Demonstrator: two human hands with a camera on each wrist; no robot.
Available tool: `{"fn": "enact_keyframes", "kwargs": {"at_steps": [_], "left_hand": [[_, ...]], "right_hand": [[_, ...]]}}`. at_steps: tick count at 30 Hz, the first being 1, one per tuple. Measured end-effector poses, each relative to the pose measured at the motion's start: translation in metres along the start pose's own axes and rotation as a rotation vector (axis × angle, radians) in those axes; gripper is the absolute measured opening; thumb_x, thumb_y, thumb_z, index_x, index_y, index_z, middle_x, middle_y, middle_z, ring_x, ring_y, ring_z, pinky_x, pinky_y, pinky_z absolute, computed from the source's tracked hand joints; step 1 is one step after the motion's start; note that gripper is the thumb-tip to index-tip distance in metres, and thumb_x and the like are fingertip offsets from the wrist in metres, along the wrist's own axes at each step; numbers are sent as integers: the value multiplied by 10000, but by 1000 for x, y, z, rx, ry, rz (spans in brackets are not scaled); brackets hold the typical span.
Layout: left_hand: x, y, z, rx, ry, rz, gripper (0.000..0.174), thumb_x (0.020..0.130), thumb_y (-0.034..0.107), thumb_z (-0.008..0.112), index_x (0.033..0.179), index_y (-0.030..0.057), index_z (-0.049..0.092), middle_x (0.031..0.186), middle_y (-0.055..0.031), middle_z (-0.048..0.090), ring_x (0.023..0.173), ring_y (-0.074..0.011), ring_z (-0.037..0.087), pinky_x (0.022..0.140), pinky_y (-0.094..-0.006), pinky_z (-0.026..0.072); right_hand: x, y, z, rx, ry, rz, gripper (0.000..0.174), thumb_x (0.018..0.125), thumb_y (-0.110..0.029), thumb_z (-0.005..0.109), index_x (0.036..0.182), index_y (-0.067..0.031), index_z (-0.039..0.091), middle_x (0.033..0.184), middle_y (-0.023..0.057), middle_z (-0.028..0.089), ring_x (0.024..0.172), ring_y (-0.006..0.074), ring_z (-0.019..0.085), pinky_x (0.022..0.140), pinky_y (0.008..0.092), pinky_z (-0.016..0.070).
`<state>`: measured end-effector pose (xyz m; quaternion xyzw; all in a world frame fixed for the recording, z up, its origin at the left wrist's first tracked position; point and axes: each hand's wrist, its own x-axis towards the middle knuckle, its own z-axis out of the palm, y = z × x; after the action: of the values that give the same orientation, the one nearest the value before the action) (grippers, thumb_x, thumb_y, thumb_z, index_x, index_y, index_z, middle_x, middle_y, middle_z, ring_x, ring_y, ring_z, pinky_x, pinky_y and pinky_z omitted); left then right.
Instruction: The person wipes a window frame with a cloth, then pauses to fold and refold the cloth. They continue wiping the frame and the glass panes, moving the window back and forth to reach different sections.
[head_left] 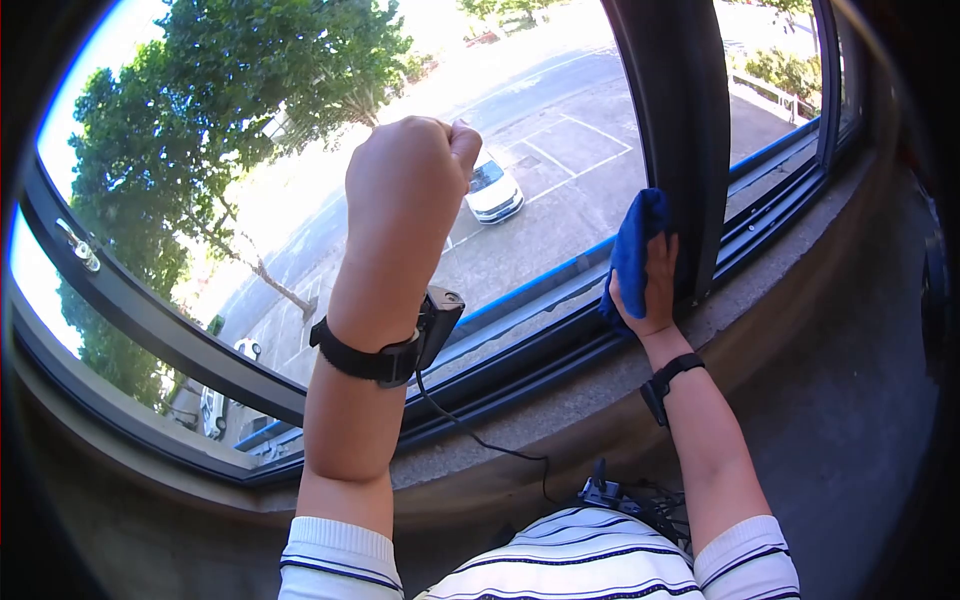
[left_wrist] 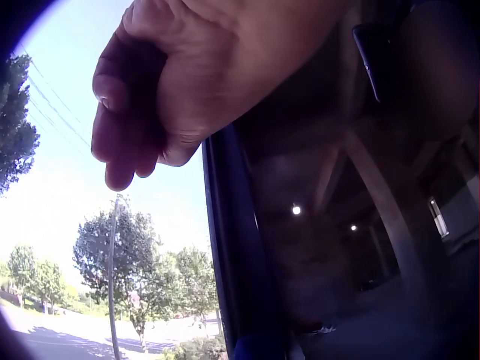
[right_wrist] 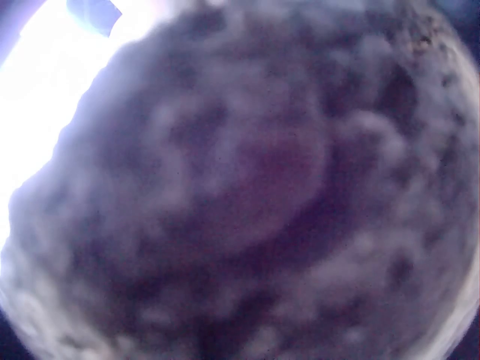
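My left hand (head_left: 405,165) is raised in front of the window, its fingers loosely curled. In the left wrist view the left fingers (left_wrist: 120,142) hang bent, with nothing between them. To the right, my right hand (head_left: 648,285) presses a blue cloth (head_left: 632,245) against the dark window frame (head_left: 685,130). Its fingers lie fairly straight along the frame, with the thumb over the cloth. The right wrist view shows only a blurred, rough grey surface (right_wrist: 225,187), with neither hand nor cloth in it.
A rough stone sill (head_left: 560,405) runs below the dark window track (head_left: 520,375). On the left, a window sash (head_left: 180,315) with a metal latch (head_left: 78,247) stands at an angle. A black cable (head_left: 480,437) hangs from the left wrist camera (head_left: 440,318). Outside are trees and a white car (head_left: 494,195).
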<state>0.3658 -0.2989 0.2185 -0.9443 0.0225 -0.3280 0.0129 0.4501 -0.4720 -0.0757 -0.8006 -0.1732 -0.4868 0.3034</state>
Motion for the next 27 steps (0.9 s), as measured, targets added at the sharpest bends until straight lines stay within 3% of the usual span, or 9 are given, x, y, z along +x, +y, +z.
{"fn": "enact_keyframes", "kwargs": {"at_steps": [5,6,10,27], "left_hand": [[4,9,-14,-103,-156,-73,388,889,298,534,668,17,685,557,-57,655,508,-107,640,572,-249,514],[4,10,-15,-80,-177,-81,387,886,298,539,668,13,684,558,-60,656,505,-109,641,573,-247,516],[4,10,-12,-102,-150,-91,386,877,309,552,666,15,684,561,-63,659,502,-104,640,573,-241,515],[-3,7,-5,-197,-65,-130,436,920,310,509,634,18,661,541,-64,644,509,-106,633,549,-251,496]], "right_hand": [[1,0,-3,14,6,10,535,783,-238,601,1275,-43,526,1328,175,493,1342,375,355,1139,584,174],[0,1,-3,12,-15,-12,561,794,-224,581,1310,-25,486,1360,198,454,1339,384,348,1127,590,189],[-2,3,1,13,-29,-26,596,807,-206,559,1352,-1,434,1398,211,414,1339,385,341,1119,594,198],[-2,1,-3,45,-28,-23,591,810,-210,559,1350,0,439,1406,222,407,1341,389,341,1130,588,177]]}}
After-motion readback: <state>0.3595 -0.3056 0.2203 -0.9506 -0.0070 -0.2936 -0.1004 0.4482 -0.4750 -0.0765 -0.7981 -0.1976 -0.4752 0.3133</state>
